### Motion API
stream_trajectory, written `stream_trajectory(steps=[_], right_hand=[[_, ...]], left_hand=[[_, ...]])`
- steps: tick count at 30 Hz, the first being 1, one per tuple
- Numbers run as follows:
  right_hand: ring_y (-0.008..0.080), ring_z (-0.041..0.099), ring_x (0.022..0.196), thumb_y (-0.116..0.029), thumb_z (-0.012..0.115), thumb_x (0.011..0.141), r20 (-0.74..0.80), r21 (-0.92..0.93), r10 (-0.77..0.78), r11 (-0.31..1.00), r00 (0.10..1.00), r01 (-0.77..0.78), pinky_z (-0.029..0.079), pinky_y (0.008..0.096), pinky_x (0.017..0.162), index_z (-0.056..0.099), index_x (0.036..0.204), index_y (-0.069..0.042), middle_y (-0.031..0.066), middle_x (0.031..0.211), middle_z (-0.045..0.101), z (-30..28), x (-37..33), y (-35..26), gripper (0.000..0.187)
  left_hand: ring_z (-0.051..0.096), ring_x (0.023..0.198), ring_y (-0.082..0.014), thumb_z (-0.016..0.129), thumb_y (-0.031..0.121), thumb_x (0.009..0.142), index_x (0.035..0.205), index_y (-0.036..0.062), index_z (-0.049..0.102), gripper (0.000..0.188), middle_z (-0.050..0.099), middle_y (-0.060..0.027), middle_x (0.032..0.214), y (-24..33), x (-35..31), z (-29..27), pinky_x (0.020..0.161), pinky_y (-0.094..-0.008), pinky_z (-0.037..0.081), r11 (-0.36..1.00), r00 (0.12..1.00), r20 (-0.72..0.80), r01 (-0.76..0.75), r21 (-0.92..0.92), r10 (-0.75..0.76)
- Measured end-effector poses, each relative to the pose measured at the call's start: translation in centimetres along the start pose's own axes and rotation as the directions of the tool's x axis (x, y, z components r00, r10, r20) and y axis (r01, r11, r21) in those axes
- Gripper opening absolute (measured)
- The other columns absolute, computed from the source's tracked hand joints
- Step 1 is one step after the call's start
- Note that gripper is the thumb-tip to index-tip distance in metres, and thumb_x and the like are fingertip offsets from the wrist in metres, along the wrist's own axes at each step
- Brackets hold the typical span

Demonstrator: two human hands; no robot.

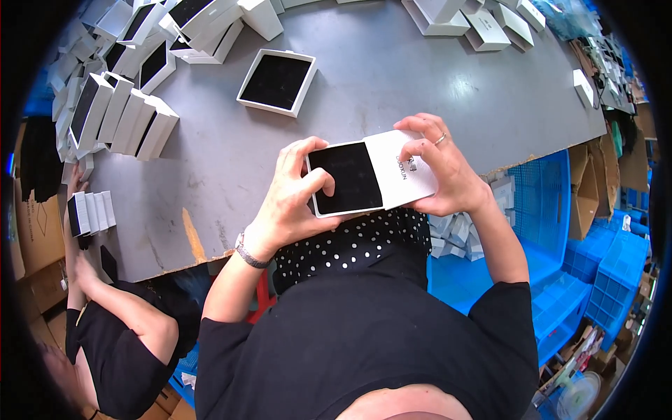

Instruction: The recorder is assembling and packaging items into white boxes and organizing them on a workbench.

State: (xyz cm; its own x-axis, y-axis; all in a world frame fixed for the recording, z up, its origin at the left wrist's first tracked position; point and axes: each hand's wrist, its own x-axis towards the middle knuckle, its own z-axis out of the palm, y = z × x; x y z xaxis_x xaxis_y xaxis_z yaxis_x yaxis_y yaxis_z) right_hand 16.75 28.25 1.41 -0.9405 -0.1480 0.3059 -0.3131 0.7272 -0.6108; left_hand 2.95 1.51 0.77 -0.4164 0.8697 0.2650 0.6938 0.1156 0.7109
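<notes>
Fingers [323, 182] of the left hand [281, 199] clasp a shallow white rectangular box with a flat black lining [346, 178], one curled over its upper corner and the thumb pressed onto the black surface; fingers of the right hand [458, 175] bend around a smooth white card panel with dark print [392, 171], pinching it from its face and edges. Box and panel meet side by side, tilted, in front of the person's chest. Whether they are joined cannot be told; if separate, an uneven pull could slip them apart. Below lies black fabric with white dots [343, 245], so a loosened grip could drop a piece past the table edge onto the lap. Hard thumb pressure might dent or smudge the lining. Near the right forearm, a blue plastic crate [535, 210] holds small white pieces [458, 234]. Beyond the hands, on a scuffed grey table [364, 77], sits an open white box with a black interior [276, 80]. Farther left, a row of upright white boxes [126, 115] leans closely together; a bump to one could topple its neighbours.
</notes>
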Motion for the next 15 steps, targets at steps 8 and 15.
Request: stream_trajectory(steps=[8,15], right_hand=[[0.0432,0.044,0.129,-0.016,0.083,0.053,-0.118,-0.082,0.084,0.992,0.989,-0.094,0.038,0.0509,0.108,0.056,0.108,-0.010,0.0187,0.135,0.051,1.3,0.4,-1.1,0.061],[0.0442,0.040,0.131,-0.017,0.082,0.055,-0.091,-0.033,0.079,0.996,0.993,-0.082,0.036,0.0540,0.109,0.058,0.114,-0.013,0.0174,0.137,0.048,1.8,0.2,-1.6,0.063]], left_hand=[[0.044,0.128,-0.0401,0.091,0.017,0.059,0.094,0.0102,0.059,0.048,0.045,-0.0191,0.138,-0.1,0.9,0.9,0.104,-0.0480,0.042,0.997,1.000,-0.026,0.014,0.070,-0.012],[0.030,0.145,-0.0413,0.078,0.047,0.076,0.159,0.0012,0.022,0.111,0.030,-0.0247,0.155,-0.5,0.5,1.7,0.119,-0.0508,0.027,0.943,0.986,-0.137,0.041,-0.332,-0.091]])
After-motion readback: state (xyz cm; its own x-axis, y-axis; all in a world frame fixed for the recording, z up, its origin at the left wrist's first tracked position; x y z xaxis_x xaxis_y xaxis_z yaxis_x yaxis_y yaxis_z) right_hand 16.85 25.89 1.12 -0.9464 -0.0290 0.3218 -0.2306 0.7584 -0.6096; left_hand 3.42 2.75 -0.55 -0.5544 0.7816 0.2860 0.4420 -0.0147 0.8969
